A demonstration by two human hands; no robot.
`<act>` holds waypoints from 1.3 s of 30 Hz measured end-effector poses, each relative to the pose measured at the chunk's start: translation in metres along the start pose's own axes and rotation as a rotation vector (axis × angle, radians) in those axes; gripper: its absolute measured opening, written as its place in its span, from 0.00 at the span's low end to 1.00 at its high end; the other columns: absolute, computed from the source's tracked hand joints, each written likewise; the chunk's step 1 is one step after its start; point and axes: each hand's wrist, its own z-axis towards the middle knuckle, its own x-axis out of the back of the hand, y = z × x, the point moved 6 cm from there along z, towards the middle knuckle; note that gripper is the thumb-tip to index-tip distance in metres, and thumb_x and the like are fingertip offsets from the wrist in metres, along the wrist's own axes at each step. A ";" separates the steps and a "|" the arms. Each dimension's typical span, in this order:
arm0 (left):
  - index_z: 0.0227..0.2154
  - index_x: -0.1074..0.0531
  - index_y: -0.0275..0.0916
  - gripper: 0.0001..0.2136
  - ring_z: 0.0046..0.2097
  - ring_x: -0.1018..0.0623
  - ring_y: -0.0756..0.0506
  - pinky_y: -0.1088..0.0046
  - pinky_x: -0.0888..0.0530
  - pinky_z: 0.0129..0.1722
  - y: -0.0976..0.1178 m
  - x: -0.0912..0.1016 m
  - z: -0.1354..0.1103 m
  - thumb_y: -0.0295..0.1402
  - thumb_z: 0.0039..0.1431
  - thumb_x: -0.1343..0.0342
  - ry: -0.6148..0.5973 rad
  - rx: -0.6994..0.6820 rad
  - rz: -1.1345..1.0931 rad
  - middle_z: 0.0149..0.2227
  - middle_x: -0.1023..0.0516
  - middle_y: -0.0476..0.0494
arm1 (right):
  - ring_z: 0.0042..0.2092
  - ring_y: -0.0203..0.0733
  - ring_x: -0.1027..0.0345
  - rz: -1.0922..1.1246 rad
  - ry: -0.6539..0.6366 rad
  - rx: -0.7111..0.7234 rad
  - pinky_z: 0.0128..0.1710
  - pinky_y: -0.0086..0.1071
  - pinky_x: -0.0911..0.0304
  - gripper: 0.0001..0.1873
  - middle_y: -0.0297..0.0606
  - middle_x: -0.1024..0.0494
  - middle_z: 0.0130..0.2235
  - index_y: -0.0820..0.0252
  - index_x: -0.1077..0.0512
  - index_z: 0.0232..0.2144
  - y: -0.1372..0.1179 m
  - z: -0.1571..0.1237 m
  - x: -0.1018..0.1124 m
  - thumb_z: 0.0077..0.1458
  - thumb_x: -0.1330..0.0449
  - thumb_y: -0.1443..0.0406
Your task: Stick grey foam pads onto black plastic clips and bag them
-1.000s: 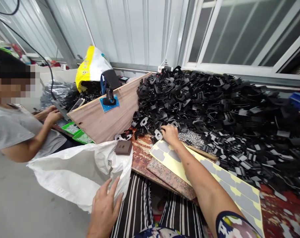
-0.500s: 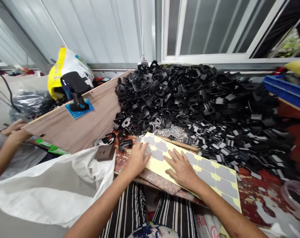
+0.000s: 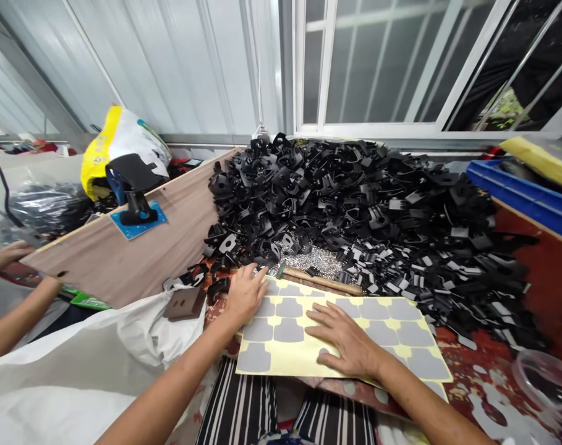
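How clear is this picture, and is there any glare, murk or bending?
In the head view, the small metal bits glint; the pile of black pieces merges into murk in places; pale streaks cross the window; the ribbed wall looks slanted, perhaps from a wide lens; grey shapes on the yellow sheet read clearly.

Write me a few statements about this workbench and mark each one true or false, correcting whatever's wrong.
1. The right hand lies spread on the yellow sheet. True.
2. The left hand is holding the wooden stick. False: it is at the sheet's upper left corner, apart from the stick.
3. The wooden stick lies just beyond the sheet's far edge. True.
4. The blue crate stands left of the black pile. False: it stands to the right.
5. The brown block is left of the left hand. True.
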 end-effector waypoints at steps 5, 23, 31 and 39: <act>0.66 0.32 0.47 0.25 0.71 0.41 0.29 0.45 0.42 0.68 0.008 -0.006 0.077 0.33 0.67 0.45 0.051 -0.124 0.055 0.69 0.35 0.36 | 0.72 0.56 0.44 0.046 0.031 -0.062 0.72 0.55 0.52 0.21 0.40 0.30 0.67 0.46 0.23 0.57 -0.004 0.009 0.007 0.62 0.36 0.57; 0.55 0.24 0.39 0.17 0.46 0.26 0.38 0.50 0.36 0.63 -0.056 -0.035 0.039 0.25 0.67 0.49 0.239 0.078 0.185 0.43 0.24 0.38 | 0.70 0.55 0.46 -0.639 0.309 0.234 0.71 0.52 0.55 0.24 0.51 0.34 0.68 0.61 0.30 0.62 0.022 0.373 0.089 0.65 0.37 0.64; 0.57 0.23 0.40 0.20 0.52 0.25 0.37 0.50 0.34 0.63 -0.060 -0.042 0.035 0.23 0.64 0.46 0.325 0.010 0.127 0.51 0.24 0.35 | 0.59 0.57 0.36 -0.684 0.326 0.057 0.55 0.46 0.41 0.41 0.53 0.40 0.71 0.44 0.48 0.74 0.065 0.373 0.077 0.65 0.37 0.53; 0.57 0.24 0.37 0.21 0.49 0.24 0.37 0.49 0.32 0.63 -0.059 -0.039 0.033 0.22 0.63 0.47 0.376 -0.024 0.124 0.49 0.24 0.33 | 0.50 0.55 0.37 -0.796 0.315 0.022 0.50 0.44 0.45 0.26 0.50 0.25 0.48 0.63 0.30 0.63 0.086 0.301 0.113 0.69 0.45 0.57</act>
